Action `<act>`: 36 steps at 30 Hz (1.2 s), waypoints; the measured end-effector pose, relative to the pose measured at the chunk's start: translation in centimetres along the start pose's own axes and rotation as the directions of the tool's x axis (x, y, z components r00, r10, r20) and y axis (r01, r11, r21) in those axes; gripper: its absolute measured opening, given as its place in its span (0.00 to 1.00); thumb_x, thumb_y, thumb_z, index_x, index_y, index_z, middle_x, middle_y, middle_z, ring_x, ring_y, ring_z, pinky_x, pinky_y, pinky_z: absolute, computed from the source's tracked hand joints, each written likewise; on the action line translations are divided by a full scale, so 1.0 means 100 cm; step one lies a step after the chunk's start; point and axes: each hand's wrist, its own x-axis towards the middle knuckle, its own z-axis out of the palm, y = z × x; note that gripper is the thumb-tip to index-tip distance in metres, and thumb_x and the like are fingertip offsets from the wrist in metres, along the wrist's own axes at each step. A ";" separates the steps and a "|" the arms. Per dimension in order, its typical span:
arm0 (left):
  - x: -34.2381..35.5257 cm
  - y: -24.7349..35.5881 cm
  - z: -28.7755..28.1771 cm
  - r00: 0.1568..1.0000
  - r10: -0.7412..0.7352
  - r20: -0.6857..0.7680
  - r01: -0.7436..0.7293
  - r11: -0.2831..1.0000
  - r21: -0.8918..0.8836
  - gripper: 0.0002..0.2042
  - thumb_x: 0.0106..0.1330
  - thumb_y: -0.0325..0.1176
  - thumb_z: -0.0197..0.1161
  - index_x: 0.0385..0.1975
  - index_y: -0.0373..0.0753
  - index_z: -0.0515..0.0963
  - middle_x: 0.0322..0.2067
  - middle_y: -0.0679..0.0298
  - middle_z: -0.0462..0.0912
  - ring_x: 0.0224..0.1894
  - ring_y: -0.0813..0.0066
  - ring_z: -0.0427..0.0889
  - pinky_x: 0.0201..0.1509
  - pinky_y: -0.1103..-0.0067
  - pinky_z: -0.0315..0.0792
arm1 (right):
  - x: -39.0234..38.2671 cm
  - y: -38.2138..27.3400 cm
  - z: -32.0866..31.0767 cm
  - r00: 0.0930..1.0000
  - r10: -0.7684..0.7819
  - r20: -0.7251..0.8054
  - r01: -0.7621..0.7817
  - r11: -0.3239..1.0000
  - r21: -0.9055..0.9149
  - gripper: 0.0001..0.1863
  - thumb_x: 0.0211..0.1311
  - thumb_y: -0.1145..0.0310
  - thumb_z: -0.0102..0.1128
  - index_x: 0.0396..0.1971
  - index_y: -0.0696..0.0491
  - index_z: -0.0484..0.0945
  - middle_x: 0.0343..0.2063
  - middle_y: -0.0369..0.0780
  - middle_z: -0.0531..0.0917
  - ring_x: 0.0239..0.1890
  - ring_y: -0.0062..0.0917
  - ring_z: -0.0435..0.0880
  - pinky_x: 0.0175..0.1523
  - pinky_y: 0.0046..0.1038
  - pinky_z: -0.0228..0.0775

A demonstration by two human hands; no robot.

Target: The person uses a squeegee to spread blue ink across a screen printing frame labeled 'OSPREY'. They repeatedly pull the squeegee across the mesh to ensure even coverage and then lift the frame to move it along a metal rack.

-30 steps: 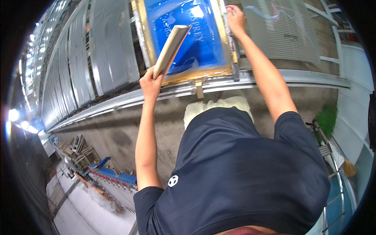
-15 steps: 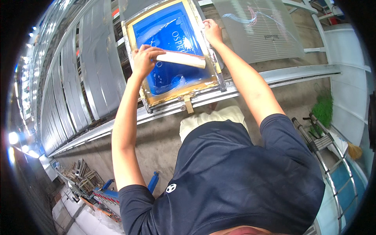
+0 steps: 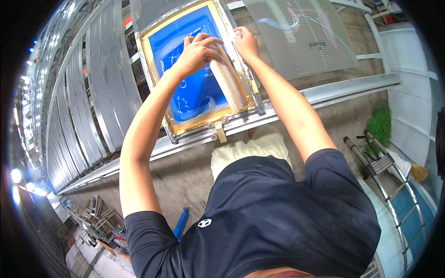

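A screen-printing frame (image 3: pixel 186 127) with a metal border and yellowish inner edges lies in front of me. Its blue mesh (image 3: pixel 191 99) is glossy with wet streaks. My left hand (image 3: pixel 202 52) grips the upper end of a pale squeegee (image 3: pixel 226 84), which slants along the right side of the mesh, its lower end toward me. My right hand (image 3: pixel 246 44) is at the frame's right border, fingers curled and thumb and forefinger pressed at the edge. What lies under the frame is hidden.
To the right lies a grey printed sheet (image 3: pixel 306 39) with fine lines. Several grey panels (image 3: pixel 109 74) line the rack at left. A metal rail (image 3: pixel 333 95) runs along the near side. A folding ladder (image 3: pixel 382 173) stands at right, beside green bristles (image 3: pixel 380 123).
My left hand has moved right and swung the squeegee from nearly crosswise to a steep slant along the mesh's right side. My right hand stays at the border.
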 end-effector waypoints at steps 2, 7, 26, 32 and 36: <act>0.008 0.000 0.003 1.000 0.000 0.029 0.000 1.000 -0.025 0.23 0.49 0.21 0.65 0.36 0.64 0.89 0.56 0.79 0.79 0.61 0.70 0.70 0.59 0.63 0.58 | -0.002 -0.003 -0.001 1.000 -0.012 -0.016 0.012 1.000 -0.002 0.10 0.72 0.62 0.52 0.43 0.46 0.81 0.31 0.49 0.87 0.39 0.47 0.86 0.44 0.46 0.76; 0.019 -0.002 0.021 0.997 0.065 0.050 -0.059 0.991 -0.122 0.22 0.51 0.21 0.66 0.37 0.65 0.89 0.55 0.79 0.79 0.60 0.71 0.70 0.60 0.62 0.59 | -0.005 -0.006 0.001 0.999 -0.023 -0.031 0.022 0.999 -0.026 0.10 0.72 0.62 0.52 0.43 0.47 0.81 0.31 0.50 0.86 0.39 0.49 0.86 0.44 0.48 0.76; -0.162 0.003 -0.043 0.912 -0.404 0.066 0.398 0.913 0.093 0.18 0.57 0.27 0.67 0.42 0.64 0.87 0.52 0.77 0.85 0.54 0.71 0.76 0.66 0.58 0.54 | 0.000 -0.005 0.012 0.995 -0.094 -0.026 0.093 0.995 -0.028 0.11 0.70 0.59 0.55 0.43 0.46 0.83 0.36 0.47 0.87 0.43 0.48 0.85 0.48 0.45 0.75; -0.232 0.064 -0.028 0.651 -0.759 0.022 0.743 0.630 -0.225 0.16 0.59 0.30 0.69 0.48 0.51 0.85 0.40 0.62 0.88 0.45 0.64 0.83 0.56 0.69 0.69 | 0.005 -0.003 0.012 0.989 -0.144 -0.023 0.144 0.990 0.008 0.11 0.70 0.60 0.56 0.43 0.46 0.84 0.38 0.47 0.88 0.45 0.47 0.85 0.49 0.42 0.75; -0.251 0.100 -0.012 0.568 -0.819 -0.084 0.722 0.545 -0.427 0.18 0.59 0.25 0.66 0.51 0.45 0.83 0.45 0.56 0.86 0.45 0.58 0.86 0.47 0.70 0.78 | 0.012 0.009 0.021 0.971 -0.234 -0.049 0.231 0.972 -0.052 0.11 0.70 0.58 0.57 0.43 0.45 0.85 0.36 0.45 0.88 0.42 0.43 0.86 0.48 0.40 0.75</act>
